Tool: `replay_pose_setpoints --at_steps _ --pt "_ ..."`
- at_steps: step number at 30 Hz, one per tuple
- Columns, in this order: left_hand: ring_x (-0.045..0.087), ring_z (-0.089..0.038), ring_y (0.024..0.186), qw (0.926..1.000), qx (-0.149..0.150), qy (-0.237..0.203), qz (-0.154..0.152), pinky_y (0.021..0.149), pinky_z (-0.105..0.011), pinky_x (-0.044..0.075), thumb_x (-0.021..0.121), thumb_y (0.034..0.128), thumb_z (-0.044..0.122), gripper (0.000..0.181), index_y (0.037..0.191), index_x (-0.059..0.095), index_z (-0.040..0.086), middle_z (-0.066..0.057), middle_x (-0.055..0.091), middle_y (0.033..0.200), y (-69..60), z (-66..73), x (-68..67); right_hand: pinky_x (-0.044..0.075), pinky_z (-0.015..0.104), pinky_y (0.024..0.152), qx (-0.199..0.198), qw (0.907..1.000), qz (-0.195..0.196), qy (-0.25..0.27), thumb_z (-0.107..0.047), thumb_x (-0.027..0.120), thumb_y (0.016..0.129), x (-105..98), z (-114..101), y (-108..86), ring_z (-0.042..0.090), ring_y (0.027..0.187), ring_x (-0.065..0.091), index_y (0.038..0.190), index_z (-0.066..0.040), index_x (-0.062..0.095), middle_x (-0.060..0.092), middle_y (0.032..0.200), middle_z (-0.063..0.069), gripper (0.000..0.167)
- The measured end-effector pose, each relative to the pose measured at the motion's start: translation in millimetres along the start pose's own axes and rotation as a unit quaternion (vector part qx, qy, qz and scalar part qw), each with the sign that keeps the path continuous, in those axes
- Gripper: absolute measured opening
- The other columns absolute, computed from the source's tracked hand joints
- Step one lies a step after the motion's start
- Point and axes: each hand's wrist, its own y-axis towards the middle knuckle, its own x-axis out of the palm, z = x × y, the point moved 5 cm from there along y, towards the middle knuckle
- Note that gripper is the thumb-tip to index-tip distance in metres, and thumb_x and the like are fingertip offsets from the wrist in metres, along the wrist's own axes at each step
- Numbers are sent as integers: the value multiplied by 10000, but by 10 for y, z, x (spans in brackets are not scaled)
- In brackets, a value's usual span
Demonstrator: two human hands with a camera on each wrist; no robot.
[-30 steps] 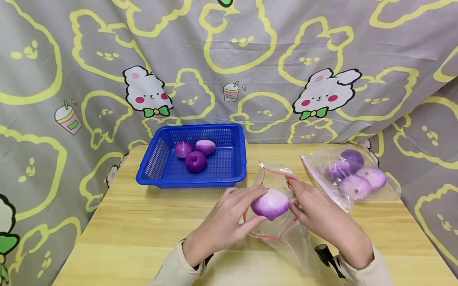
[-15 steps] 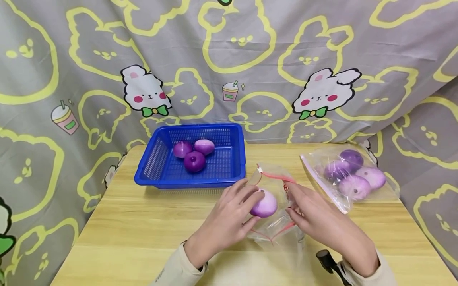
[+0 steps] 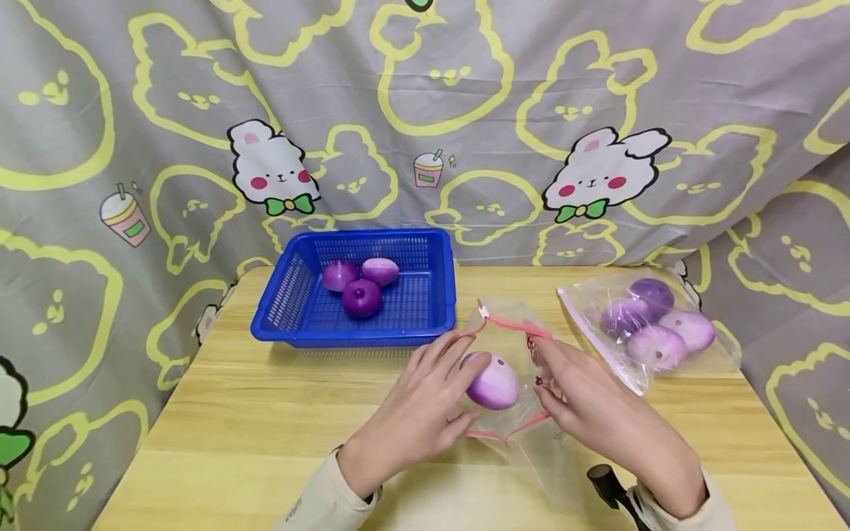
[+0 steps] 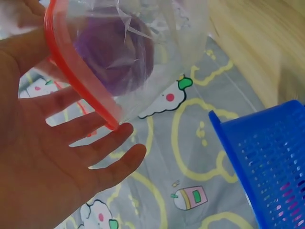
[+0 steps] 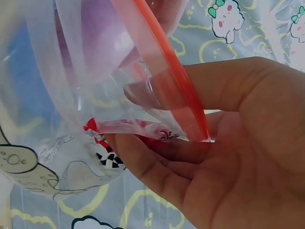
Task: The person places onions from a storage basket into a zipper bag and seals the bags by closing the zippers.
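Observation:
A purple onion [image 3: 494, 383] lies inside the mouth of a clear zip bag [image 3: 524, 450] with a red seal. My left hand [image 3: 418, 405] is at the bag's left side, index fingertip against the onion, thumb apart from it. In the left wrist view its fingers [image 4: 90, 155] are spread along the red seal, and the onion [image 4: 116, 52] shows through the plastic. At the bag's right edge, my right hand [image 3: 594, 409] grips the rim. The right wrist view shows its thumb inside the red seal [image 5: 176, 71] and curled fingers [image 5: 152, 167] outside.
Behind on the left stands a blue basket [image 3: 299, 335] with 3 purple onions [image 3: 361, 297] in it. On the right lies a second zip bag [image 3: 600, 339] with several onions [image 3: 657, 346] inside. A patterned curtain [image 3: 412, 96] rises behind the wooden table [image 3: 265, 442].
The onion has moved down into the bag's mouth and tilted, its dark end spot now facing up. My left thumb has come away from it. My right hand stays on the rim.

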Motion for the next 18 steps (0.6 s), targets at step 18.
replay_pose_setpoints --at_steps 18 --pt "116 -311 1513 9993 172 -268 -197 1164 -511 284 819 781 388 586 1267 572 170 -177 252 1595 -38 28 -72 557 403 778 366 9983 -445 -115 22 764 764 -4 17 -60 205 970 613 1344 -18 487 652 1097 113 644"
